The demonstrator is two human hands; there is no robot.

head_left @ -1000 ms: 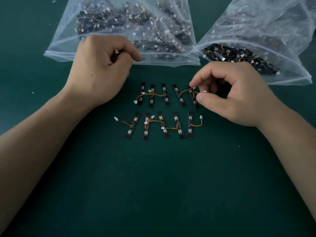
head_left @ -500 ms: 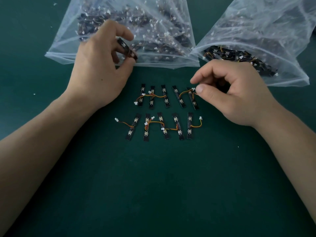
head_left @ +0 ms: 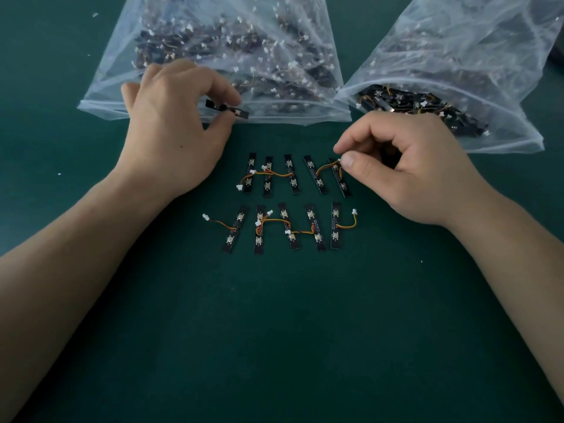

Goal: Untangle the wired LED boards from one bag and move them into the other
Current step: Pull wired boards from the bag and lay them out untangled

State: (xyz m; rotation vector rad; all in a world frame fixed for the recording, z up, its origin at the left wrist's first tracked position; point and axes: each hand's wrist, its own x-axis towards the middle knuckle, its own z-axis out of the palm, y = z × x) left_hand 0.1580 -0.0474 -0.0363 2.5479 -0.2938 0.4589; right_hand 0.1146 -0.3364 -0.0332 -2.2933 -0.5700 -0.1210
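Two rows of several black LED boards lie on the green mat, an upper row (head_left: 288, 174) and a lower row (head_left: 288, 227), joined by orange wires with white plugs. My left hand (head_left: 174, 132) pinches one black LED board (head_left: 227, 109) between thumb and fingers, just in front of the left bag's mouth. My right hand (head_left: 406, 175) pinches the white plug of the wire (head_left: 326, 167) on the upper row's rightmost board (head_left: 341, 180). The left clear bag (head_left: 100, 99) is full of tangled boards; the right clear bag (head_left: 503, 138) holds fewer.
The green mat (head_left: 290, 331) stretches wide in front of the rows. Small white specks lie on it at the left and right. A dark object (head_left: 557, 50) shows at the far right edge behind the right bag.
My left hand has turned and drawn a single board out to the bag's mouth, now held level. My right hand stays pinching the plug at the upper row's right end.
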